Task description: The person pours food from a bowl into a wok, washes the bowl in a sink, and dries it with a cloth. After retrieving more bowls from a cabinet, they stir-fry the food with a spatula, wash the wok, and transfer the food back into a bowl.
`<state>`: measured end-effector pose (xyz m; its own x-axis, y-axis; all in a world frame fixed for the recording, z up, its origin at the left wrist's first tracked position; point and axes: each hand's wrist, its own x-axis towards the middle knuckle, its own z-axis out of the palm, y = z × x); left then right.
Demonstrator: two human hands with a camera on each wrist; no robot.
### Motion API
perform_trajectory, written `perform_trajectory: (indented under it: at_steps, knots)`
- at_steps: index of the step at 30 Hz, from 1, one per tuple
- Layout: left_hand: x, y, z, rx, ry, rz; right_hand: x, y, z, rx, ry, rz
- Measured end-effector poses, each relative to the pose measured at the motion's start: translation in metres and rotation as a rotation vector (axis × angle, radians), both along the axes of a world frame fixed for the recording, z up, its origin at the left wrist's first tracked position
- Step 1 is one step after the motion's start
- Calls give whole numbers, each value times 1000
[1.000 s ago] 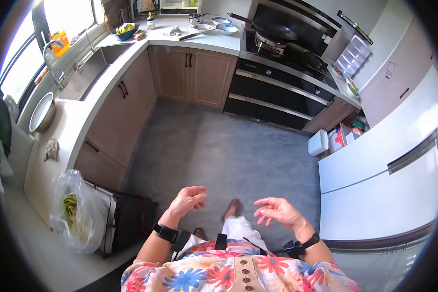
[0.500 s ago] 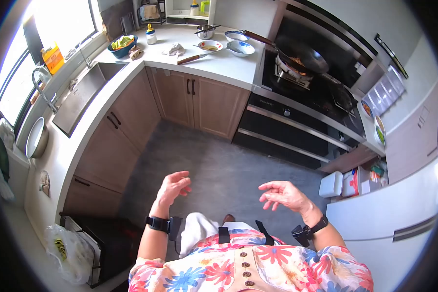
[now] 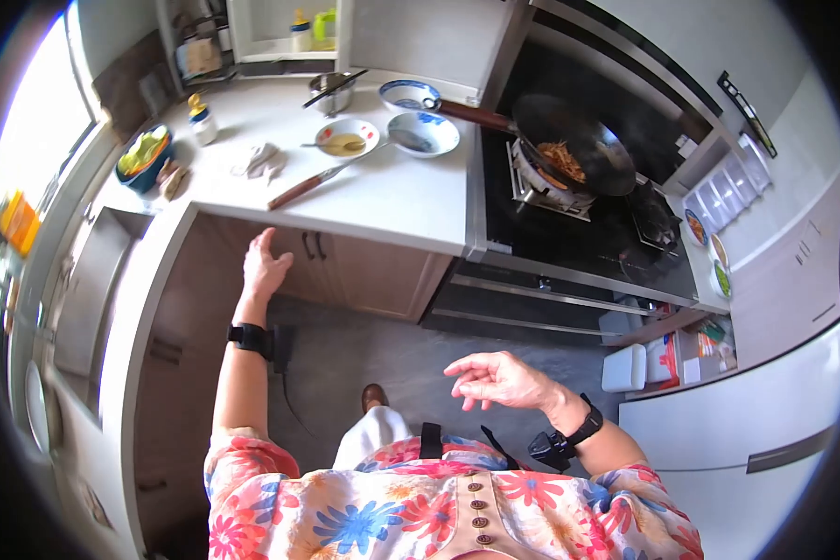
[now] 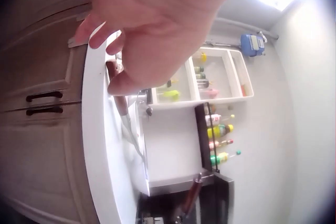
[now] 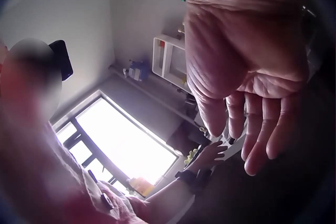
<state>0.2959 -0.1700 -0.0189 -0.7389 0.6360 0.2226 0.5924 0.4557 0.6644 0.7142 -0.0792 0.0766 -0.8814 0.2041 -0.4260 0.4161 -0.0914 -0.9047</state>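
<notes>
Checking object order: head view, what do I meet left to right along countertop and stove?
Dark blue bowl, yellow-capped jar, crumpled cloth, utensil's wooden handle, red-spotted bowl, wok.

Smooth countertop [image 3: 401, 210], wooden-handled metal spatula [image 3: 299, 189], glossy stovetop [image 3: 569, 239], shiny metal pot [image 3: 332, 101], crumpled wad [image 3: 259, 162], possibly cloth

White glare from the window [image 5: 126, 139]

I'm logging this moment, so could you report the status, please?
Left hand, right hand empty. Wooden-handled utensil on counter, unheld. Nothing visibly in between.
</notes>
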Motion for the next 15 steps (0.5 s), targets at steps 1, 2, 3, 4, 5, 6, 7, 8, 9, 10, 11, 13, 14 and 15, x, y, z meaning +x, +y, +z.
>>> perform_trajectory:
  at_steps: [1, 2, 3, 4, 5, 6, 7, 8, 9, 10, 11, 13, 14, 15]
  knots:
    - [-15, 19, 10, -73, 66, 14, -12, 6, 6, -8, -22, -12]
    - [-28, 35, 17, -147, 132, 27, -22, 15, 7, -12, -27, -41]
    - [-46, 50, 10, -200, 228, 42, -30, 22, 7, -12, -7, -55]
    - [-56, 63, 12, -255, 212, 33, -37, 28, 6, -13, 12, -68]
    - [-64, 74, 13, -292, 190, 22, -43, 33, 4, 2, 7, -84]
    - [-71, 84, 12, -330, 170, 13, -48, 39, 5, -9, 0, -108]
    - [-80, 92, 4, -340, 188, -10, -53, 45, 7, -8, -3, -93]
    - [-87, 100, 0, -443, 196, -16, -58, 52, 9, -3, -6, -72]
    - [-86, 106, 4, -439, 240, -6, -62, 59, 7, 6, 5, -59]
    - [-85, 109, 7, -438, 284, 9, -67, 65, 7, 0, 3, -63]
    - [-83, 112, 11, -447, 282, 9, -71, 72, 6, 9, 10, -59]
    - [-76, 114, 20, -452, 226, -70, -82, 82, 10, 24, 16, -32]
    - [-71, 112, 25, -459, 226, -54, -88, 87, 14, 19, 19, -16]
    - [-64, 112, 31, -467, 183, -71, -94, 92, 19, 47, 50, 19]
